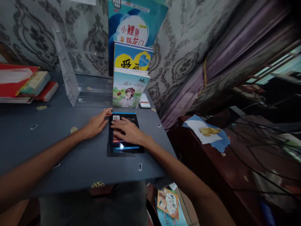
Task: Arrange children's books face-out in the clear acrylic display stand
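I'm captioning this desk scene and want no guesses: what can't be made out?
All in the head view:
Black book: part of its back cover, behind the right hand.
Tallest book: its top, cut off by the upper edge.
Heart book: its lower cover, behind the front book.
Small white item: pixelated.
Tan object: too blurred to identify.

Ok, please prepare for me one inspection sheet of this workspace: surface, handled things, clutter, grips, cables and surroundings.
Surface: grey table with a scattered print.
Job's things: dark book lying flat, barcode side up.
Clutter: upright books behind it; stacked red-covered books at the far left.
Grips: bare hands; right grip spread over the book; left grip at its upper left corner, contact unclear.
Cables: dark cables across the reddish-brown furniture at right, none seen on the table.
Surroundings: purple curtain behind at right; patterned wall covering.
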Tool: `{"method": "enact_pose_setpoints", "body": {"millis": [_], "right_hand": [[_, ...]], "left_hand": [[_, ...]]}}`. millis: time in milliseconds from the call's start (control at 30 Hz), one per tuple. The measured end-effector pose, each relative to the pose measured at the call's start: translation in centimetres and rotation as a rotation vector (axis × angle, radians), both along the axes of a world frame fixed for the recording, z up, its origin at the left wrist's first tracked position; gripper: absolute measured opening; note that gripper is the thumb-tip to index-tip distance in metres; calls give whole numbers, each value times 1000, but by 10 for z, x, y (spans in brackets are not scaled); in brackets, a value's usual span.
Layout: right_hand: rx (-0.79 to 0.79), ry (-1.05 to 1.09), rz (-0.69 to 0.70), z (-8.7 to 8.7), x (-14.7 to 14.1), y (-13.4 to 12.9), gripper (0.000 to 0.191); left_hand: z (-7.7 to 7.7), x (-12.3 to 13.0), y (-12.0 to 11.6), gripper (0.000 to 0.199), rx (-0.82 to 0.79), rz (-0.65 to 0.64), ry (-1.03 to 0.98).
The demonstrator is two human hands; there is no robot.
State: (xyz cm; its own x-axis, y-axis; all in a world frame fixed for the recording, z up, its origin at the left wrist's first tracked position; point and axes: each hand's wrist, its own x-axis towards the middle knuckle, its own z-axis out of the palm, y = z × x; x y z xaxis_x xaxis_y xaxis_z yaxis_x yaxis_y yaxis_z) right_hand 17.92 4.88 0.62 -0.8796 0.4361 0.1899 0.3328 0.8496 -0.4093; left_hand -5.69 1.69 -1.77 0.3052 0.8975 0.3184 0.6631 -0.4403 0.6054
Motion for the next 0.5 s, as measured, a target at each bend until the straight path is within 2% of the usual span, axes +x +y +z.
{"method": "enact_pose_setpoints", "body": {"millis": [167,300,400,500], "right_hand": [[-43,40,208,8,17,-58,32],[-148,59,310,12,49,-81,29],[-277,154,253,11,79,-84,26],[-432,273,98,11,104,-77,21]], "left_hand": [[1,-1,-2,56,-8,6,8],[5,0,-4,55,-46,9,23],[7,0,-5,54,-68,21,32],[8,1,-7,52,-72,26,55]]}}
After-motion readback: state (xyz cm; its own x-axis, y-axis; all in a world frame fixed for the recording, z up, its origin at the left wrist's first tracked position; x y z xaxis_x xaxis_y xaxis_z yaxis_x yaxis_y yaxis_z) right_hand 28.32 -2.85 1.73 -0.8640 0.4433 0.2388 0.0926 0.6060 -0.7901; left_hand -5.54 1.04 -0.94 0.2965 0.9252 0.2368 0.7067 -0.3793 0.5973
